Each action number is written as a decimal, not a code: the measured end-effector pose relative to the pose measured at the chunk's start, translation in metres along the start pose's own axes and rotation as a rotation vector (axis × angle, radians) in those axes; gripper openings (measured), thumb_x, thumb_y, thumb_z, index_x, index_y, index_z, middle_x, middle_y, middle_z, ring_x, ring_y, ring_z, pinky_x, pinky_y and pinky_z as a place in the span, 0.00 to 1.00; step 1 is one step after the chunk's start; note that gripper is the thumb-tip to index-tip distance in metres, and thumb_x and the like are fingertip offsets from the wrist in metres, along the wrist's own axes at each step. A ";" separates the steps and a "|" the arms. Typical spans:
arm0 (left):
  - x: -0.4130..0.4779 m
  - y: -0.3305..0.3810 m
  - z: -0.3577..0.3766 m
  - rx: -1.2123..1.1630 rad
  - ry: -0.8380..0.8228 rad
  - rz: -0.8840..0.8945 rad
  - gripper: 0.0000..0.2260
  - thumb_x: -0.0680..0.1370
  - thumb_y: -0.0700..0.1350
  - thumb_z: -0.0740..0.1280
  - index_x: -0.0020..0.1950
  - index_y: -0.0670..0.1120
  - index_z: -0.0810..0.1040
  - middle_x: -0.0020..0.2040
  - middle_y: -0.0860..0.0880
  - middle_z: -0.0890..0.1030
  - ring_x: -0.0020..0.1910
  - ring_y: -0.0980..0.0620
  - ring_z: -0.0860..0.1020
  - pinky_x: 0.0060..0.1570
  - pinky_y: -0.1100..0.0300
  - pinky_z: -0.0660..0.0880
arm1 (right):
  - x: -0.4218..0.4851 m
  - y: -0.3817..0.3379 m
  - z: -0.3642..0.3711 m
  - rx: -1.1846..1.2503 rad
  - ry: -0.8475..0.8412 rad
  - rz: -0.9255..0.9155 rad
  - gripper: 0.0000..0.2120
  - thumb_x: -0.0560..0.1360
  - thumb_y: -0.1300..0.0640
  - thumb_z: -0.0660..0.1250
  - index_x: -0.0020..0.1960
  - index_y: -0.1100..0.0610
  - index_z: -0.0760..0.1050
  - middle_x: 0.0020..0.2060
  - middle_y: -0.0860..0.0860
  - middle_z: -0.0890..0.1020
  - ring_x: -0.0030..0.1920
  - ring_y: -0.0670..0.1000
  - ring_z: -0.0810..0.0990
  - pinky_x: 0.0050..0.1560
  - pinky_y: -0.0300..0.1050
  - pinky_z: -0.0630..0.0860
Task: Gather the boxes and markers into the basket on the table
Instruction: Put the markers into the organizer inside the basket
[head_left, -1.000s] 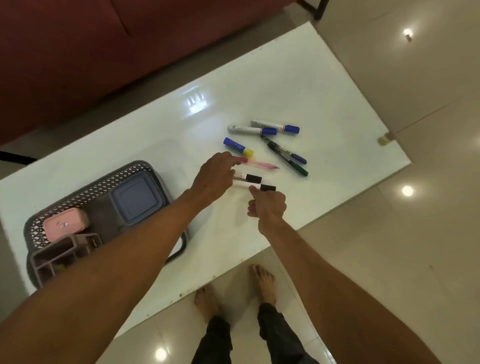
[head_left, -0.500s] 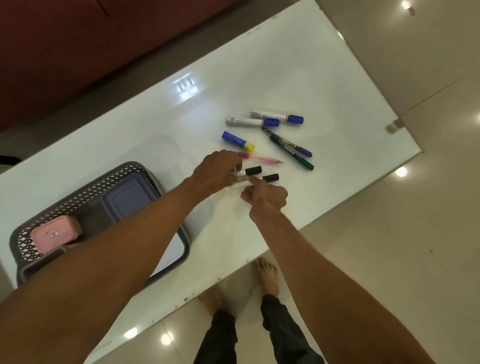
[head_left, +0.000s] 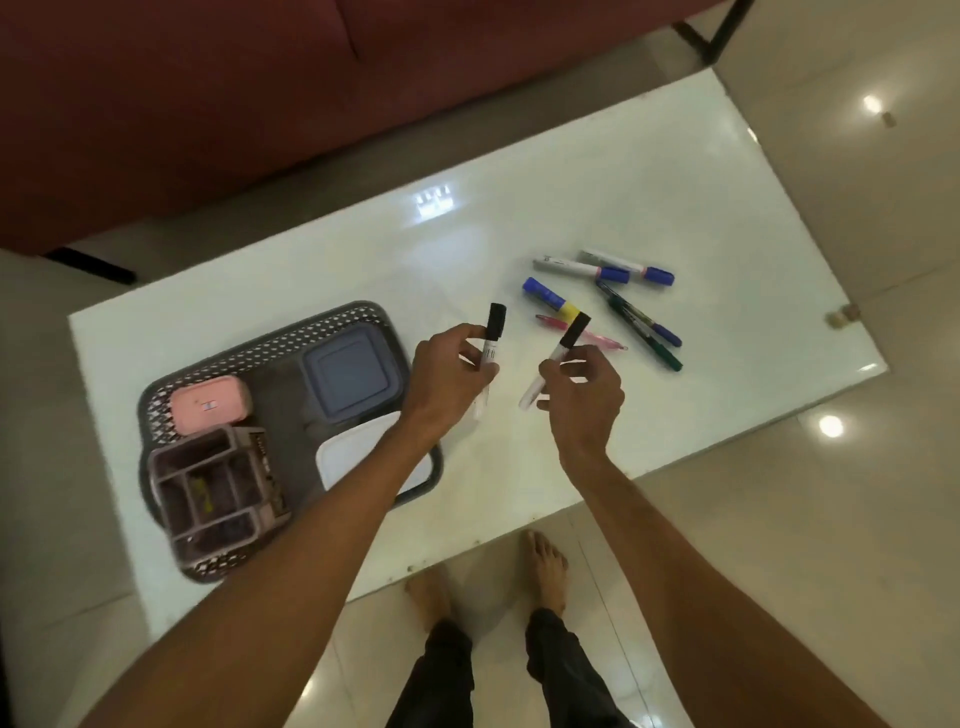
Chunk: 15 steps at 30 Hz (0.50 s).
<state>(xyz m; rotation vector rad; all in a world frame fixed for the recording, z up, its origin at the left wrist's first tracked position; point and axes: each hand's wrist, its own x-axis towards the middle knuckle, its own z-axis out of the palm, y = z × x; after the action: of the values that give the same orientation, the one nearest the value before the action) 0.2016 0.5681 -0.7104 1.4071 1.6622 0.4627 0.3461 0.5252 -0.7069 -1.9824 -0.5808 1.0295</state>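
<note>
1. Left hand (head_left: 448, 379) pinches one black-capped marker (head_left: 491, 343) upright above the tabletop (head_left: 649, 171), just beside the basket's right rim.
2. Right hand (head_left: 584, 395) pinches a second black-capped marker (head_left: 563, 353), tilted, cap away from the person.
3. Six loose markers (head_left: 602, 301) lie toward the tabletop's right edge.
4. Near the left edge, the basket (head_left: 270, 338) holds a pink box (head_left: 210, 405), a blue box (head_left: 350, 371), a white box (head_left: 353, 452) and a divided organiser (head_left: 218, 493).

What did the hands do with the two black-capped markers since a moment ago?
The left hand and the right hand each took hold of one marker and lifted it off the table: left black-capped marker, right black-capped marker. The other markers lie where they were, and the basket holds the same boxes.
</note>
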 end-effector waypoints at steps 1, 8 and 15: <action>-0.013 0.000 -0.012 -0.078 0.039 -0.021 0.15 0.73 0.42 0.75 0.59 0.48 0.81 0.40 0.50 0.84 0.38 0.52 0.84 0.45 0.53 0.82 | -0.011 -0.008 0.002 0.010 -0.038 -0.053 0.03 0.72 0.56 0.72 0.42 0.54 0.78 0.37 0.50 0.83 0.37 0.57 0.84 0.35 0.60 0.83; -0.106 -0.041 -0.103 -0.298 0.416 -0.120 0.12 0.71 0.39 0.77 0.53 0.45 0.81 0.42 0.51 0.85 0.43 0.54 0.84 0.48 0.59 0.81 | -0.086 -0.041 0.046 -0.030 -0.359 -0.290 0.03 0.73 0.58 0.69 0.45 0.55 0.75 0.34 0.52 0.85 0.39 0.51 0.85 0.44 0.59 0.82; -0.196 -0.113 -0.177 -0.412 0.701 -0.209 0.11 0.73 0.38 0.75 0.55 0.44 0.81 0.47 0.50 0.86 0.47 0.51 0.85 0.53 0.48 0.82 | -0.180 -0.033 0.120 -0.073 -0.662 -0.378 0.09 0.71 0.64 0.73 0.50 0.58 0.79 0.40 0.51 0.87 0.42 0.47 0.86 0.47 0.45 0.83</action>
<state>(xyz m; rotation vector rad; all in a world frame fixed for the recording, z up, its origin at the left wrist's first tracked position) -0.0138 0.3987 -0.6250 0.7883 2.0685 1.1964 0.1444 0.4730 -0.6391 -1.4743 -1.3050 1.4230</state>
